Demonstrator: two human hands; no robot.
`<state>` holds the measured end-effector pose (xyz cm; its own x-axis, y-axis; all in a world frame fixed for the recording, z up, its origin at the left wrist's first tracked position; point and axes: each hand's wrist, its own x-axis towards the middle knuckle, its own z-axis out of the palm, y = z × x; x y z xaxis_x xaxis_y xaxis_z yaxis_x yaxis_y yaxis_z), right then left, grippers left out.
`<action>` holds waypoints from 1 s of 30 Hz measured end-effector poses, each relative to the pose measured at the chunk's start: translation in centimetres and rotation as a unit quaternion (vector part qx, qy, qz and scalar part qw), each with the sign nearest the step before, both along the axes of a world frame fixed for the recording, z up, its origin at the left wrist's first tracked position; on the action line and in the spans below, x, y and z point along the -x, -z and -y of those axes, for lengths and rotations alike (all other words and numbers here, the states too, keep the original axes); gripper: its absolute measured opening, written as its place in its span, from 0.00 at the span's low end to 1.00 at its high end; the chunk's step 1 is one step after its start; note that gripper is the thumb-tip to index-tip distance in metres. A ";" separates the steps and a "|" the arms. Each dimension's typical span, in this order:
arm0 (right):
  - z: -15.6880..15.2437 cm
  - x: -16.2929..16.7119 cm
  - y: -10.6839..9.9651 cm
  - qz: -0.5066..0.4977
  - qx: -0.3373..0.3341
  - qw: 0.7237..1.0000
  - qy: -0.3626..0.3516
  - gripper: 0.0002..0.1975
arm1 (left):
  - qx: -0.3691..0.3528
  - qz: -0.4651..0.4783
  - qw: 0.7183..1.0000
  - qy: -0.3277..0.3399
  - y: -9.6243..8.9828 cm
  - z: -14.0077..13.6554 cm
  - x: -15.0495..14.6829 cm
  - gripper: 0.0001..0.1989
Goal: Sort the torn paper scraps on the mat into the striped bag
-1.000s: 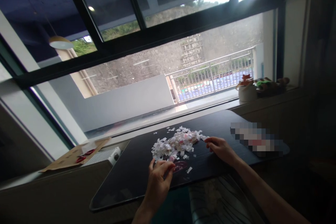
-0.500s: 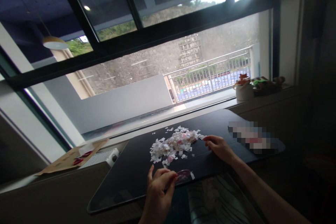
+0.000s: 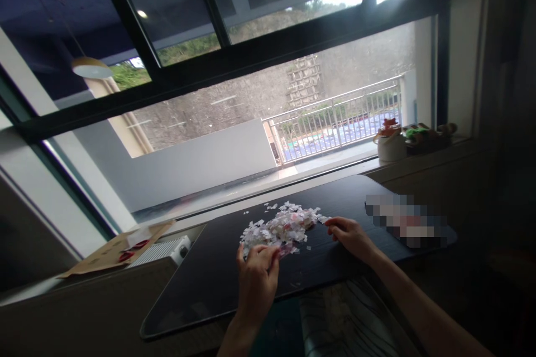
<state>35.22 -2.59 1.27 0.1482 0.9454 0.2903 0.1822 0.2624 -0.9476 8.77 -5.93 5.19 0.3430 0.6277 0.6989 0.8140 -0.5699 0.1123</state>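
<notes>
A heap of small torn white paper pieces (image 3: 278,226), a few of them pinkish, lies on the dark tabletop (image 3: 209,284). At the near side of the heap is my left hand (image 3: 258,270), its thumb and forefinger closed on a thin, see-through pinkish piece (image 3: 287,250) whose kind I cannot make out. My right hand (image 3: 349,237) rests at the heap's right edge with its fingertips pinched on a small white paper piece (image 3: 323,219).
A blurred-out patch (image 3: 406,223) covers something on the table's right end. Beyond the table, a white pot (image 3: 389,148) stands on the window sill. Brown paper (image 3: 104,254) with red-handled scissors (image 3: 125,256) lies at the left, beside a white ridged object (image 3: 161,251).
My left hand has moved up and forward from the table's near edge to the heap, carrying the pinkish piece. My right hand has stayed almost still.
</notes>
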 end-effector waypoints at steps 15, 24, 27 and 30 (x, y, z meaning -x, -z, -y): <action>0.0 -0.1 0.0 0.004 0.000 1.000 -0.002 0.13 | 0.016 -0.034 0.999 0.012 -0.6 0.6 1.3 0.10; 0.0 0.0 0.1 0.008 0.002 1.000 -0.002 0.13 | 0.029 -0.083 0.995 0.040 -1.2 -0.5 -0.6 0.10; 0.1 0.0 0.0 0.003 0.005 1.000 0.000 0.12 | 0.036 -0.096 0.994 0.036 -1.0 1.1 2.2 0.10; 0.3 0.1 -0.2 -0.001 0.010 1.000 0.003 0.12 | 0.029 -0.106 0.993 0.042 -1.0 2.7 5.0 0.08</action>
<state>35.10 -2.87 1.50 0.1550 0.9502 0.2705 0.1814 0.2418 -0.9532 3.76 -8.59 6.21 0.5321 0.6267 0.5693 0.7722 -0.6350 -0.0227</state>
